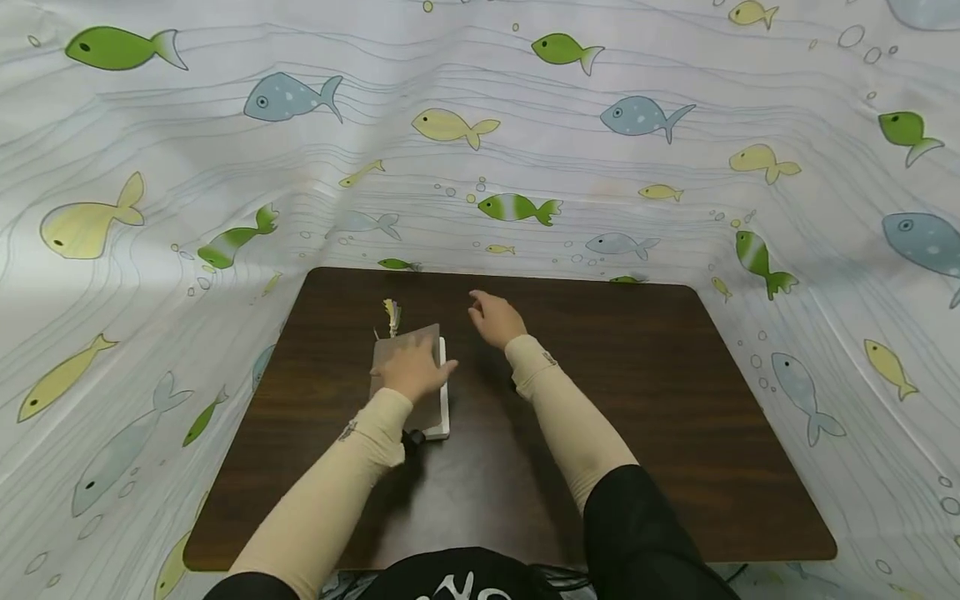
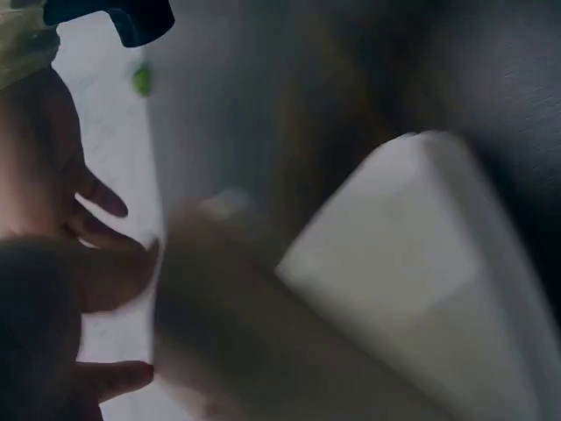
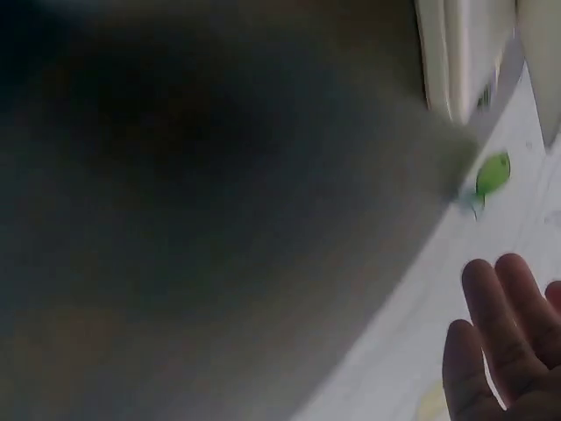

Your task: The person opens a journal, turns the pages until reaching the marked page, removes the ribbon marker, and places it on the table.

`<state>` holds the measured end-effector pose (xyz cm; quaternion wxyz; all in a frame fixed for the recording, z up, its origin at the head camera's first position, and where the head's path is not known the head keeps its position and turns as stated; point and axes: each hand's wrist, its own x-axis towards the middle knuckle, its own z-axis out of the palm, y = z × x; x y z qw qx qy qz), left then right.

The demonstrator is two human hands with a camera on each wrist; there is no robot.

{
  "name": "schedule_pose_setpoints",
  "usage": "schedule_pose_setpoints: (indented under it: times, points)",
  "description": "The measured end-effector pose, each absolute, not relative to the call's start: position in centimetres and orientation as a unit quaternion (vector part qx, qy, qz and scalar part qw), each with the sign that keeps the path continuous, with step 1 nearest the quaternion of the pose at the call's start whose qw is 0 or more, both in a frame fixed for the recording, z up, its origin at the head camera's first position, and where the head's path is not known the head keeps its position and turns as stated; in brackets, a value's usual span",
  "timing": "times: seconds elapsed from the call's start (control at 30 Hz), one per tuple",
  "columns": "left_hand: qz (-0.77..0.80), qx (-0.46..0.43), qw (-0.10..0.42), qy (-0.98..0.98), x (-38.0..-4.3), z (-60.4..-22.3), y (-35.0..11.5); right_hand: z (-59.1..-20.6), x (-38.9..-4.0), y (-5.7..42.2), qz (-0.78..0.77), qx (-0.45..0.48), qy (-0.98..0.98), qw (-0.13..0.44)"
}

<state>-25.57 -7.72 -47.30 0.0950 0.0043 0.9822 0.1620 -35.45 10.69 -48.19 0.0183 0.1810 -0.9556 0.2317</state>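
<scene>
A book [image 1: 443, 392] with a grey-brown cover [image 1: 390, 350] and white page edges lies left of the table's middle. Over that cover is my left hand [image 1: 411, 371], its fingers spread and its thumb pointing right past the book's edge. White pages [image 2: 394, 254] show beside the blurred cover in the left wrist view. From the right wrist view, the cover [image 3: 542, 70] stands apart from the page block [image 3: 456, 61]. My right hand [image 1: 497, 319] is held above the table to the right of the book, touching nothing, with fingers [image 3: 495, 324] loosely extended.
A yellow tassel-like strip [image 1: 392, 317] sticks out beyond the book's far edge. The dark brown table [image 1: 637, 400] has rounded corners. Behind and beside it hangs a white sheet [image 1: 525, 158] printed with green, blue and yellow fish.
</scene>
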Motion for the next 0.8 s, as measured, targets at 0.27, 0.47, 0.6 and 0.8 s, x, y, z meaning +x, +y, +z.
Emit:
schedule_pose_setpoints:
  times: [0.27, 0.47, 0.6, 0.8]
  points:
    - [0.209, 0.028, 0.079, 0.974, -24.9, -48.9, -7.9, -54.6, -31.1, 9.7, 0.288, 0.215, -0.932, -0.048]
    - [0.260, 0.049, 0.078, 0.961, -24.0, -46.9, -13.7, -55.9, -28.0, 8.9, 0.244, 0.266, -0.928, -0.097]
    - [0.273, 0.027, 0.077, 0.959, -22.9, -47.1, -17.3, -56.1, -26.8, 8.6, 0.242, 0.276, -0.921, -0.128]
    - [0.282, 0.034, 0.063, 0.957, -21.7, -48.6, -21.4, -56.4, -27.0, 8.2, 0.189, 0.297, -0.926, -0.136]
